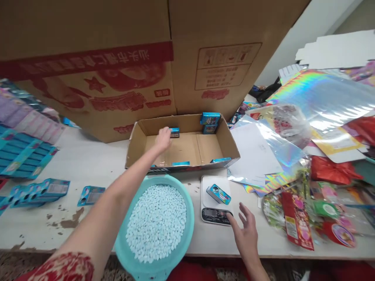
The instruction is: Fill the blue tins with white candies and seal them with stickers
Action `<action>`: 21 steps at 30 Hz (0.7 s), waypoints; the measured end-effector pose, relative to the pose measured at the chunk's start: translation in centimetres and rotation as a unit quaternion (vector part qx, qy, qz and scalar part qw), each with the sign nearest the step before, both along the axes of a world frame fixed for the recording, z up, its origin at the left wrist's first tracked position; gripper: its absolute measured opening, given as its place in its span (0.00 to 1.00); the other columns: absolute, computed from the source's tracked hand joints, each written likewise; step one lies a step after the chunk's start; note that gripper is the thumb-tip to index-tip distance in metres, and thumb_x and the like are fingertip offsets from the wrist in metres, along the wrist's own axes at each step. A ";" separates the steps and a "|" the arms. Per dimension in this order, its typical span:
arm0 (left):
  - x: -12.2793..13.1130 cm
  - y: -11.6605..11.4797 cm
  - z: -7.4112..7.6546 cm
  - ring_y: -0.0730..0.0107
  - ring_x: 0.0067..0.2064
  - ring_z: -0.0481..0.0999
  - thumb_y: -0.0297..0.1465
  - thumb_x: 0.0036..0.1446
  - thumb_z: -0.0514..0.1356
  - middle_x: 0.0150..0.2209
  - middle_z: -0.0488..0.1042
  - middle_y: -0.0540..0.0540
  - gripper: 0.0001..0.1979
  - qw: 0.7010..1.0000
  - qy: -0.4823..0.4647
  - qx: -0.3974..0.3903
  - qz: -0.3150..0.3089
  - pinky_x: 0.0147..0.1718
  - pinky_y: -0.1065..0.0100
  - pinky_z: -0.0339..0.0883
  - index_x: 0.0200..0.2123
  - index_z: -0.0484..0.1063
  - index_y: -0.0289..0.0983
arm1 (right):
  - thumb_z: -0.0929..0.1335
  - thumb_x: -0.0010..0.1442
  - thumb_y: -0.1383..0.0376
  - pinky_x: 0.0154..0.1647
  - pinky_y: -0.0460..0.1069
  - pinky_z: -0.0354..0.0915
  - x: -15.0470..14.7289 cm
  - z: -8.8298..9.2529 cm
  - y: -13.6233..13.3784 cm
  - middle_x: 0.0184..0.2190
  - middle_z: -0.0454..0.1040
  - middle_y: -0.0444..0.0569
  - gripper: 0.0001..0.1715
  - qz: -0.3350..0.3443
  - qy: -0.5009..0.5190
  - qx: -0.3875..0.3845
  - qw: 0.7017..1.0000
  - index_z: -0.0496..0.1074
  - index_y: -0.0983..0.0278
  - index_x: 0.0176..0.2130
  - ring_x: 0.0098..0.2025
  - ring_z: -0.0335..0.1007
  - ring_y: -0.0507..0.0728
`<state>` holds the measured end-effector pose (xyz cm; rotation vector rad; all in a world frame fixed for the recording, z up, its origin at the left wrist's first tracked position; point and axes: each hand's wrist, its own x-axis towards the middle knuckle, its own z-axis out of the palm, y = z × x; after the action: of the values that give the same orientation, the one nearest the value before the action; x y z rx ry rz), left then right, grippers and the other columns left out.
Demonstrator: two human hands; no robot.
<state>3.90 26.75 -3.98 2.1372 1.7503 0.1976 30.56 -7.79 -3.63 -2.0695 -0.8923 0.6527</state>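
My left hand (163, 139) reaches into a shallow open cardboard tray (228, 142) and is closed on a small blue box (175, 132) near its back wall. My right hand (245, 231) hovers open, fingers spread, just right of a small white kitchen scale (209, 197). One small blue box (218, 194) lies on the scale's platform. A teal basin (187, 230) filled with pale blue tablets (156, 222) sits at the table's front edge, under my left forearm. More blue boxes (209, 122) stand stacked in the tray's back right corner.
Big brown cartons (131, 58) wall off the back of the table. Flat blue box blanks (20, 154) lie in piles on the left, with loose ones (90, 194) nearer. Holographic sheets (322, 97) and colourful packets (299, 222) cover the right side.
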 end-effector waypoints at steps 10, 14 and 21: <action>2.5 4.8 -5.4 0.53 0.53 0.68 0.34 0.61 0.56 0.53 0.62 0.37 0.19 0.992 0.081 -0.095 -0.028 0.51 0.51 0.61 0.49 0.62 0.24 | 0.69 0.53 0.52 0.43 0.56 0.71 1.0 2.0 -9.7 0.43 0.72 0.53 0.21 -0.064 -0.090 -0.071 0.991 0.73 0.62 0.42 0.43 0.71 0.60; 0.5 2.1 -0.3 0.56 0.49 0.71 0.40 0.57 0.58 0.45 0.68 0.42 0.20 0.997 0.044 -0.042 -0.043 0.49 0.55 0.63 0.45 0.66 0.29 | 0.68 0.58 0.58 0.44 0.56 0.70 -1.2 3.9 -7.0 0.40 0.73 0.52 0.14 0.015 -0.097 -0.022 0.995 0.72 0.61 0.43 0.41 0.71 0.58; -4.8 -14.6 9.6 0.60 0.40 0.74 0.39 0.51 0.62 0.40 0.74 0.45 0.17 0.936 -0.161 -0.195 -0.244 0.38 0.63 0.68 0.46 0.73 0.45 | 0.71 0.55 0.62 0.53 0.60 0.66 -8.2 8.2 -0.3 0.51 0.70 0.57 0.30 0.237 -0.118 0.088 0.960 0.64 0.60 0.55 0.54 0.66 0.63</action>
<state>-0.87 12.10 5.64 2.0250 0.9450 0.0532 22.35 -8.10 4.60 -1.8047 -1.5547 0.5493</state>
